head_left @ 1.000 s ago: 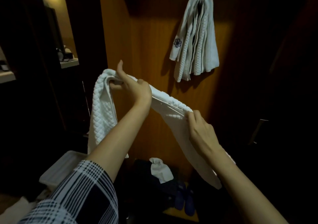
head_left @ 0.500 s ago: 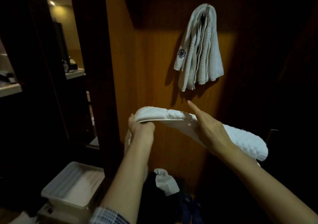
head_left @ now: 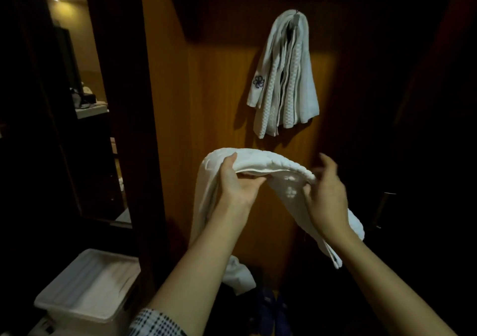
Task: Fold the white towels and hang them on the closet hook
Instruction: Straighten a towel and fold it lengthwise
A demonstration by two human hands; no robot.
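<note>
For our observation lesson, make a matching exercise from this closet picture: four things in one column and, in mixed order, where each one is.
Things:
1. folded towel
2. bundle of towels
3. white bin
4. crumpled cloth

Places:
A. low down at the bottom left
B. hanging from the hook
C. held in the left hand and right hand
D. low in the closet, below the arms

Pairs: 1-C, 2-B, 3-A, 4-D
</note>
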